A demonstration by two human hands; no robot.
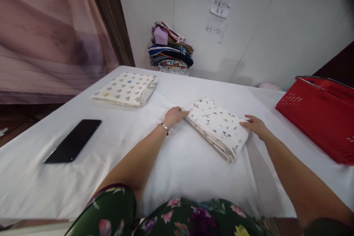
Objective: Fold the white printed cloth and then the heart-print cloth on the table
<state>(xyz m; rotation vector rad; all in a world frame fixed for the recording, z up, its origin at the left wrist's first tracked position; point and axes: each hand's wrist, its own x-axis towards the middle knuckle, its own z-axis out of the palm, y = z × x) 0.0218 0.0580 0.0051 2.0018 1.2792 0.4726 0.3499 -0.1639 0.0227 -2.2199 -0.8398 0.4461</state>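
The folded patterned cloth (217,125) lies on the tabletop (185,180) between the left fingers (185,113) and the right fingers (250,117); the left ones pinch its corner; the right ones touch the corner facing them, whether gripping cannot be told; it looks light, soft, hardly fragile; its layers may slip, so holding every layer at both ends seems best.

On the white-draped table (121,127), a small-print folded cloth (217,125) is held between left hand (174,116) and right hand (254,125); a grey-motif folded cloth (124,90) and smartphone (73,142) are placed leftward, a shopping basket (315,118) rightward.
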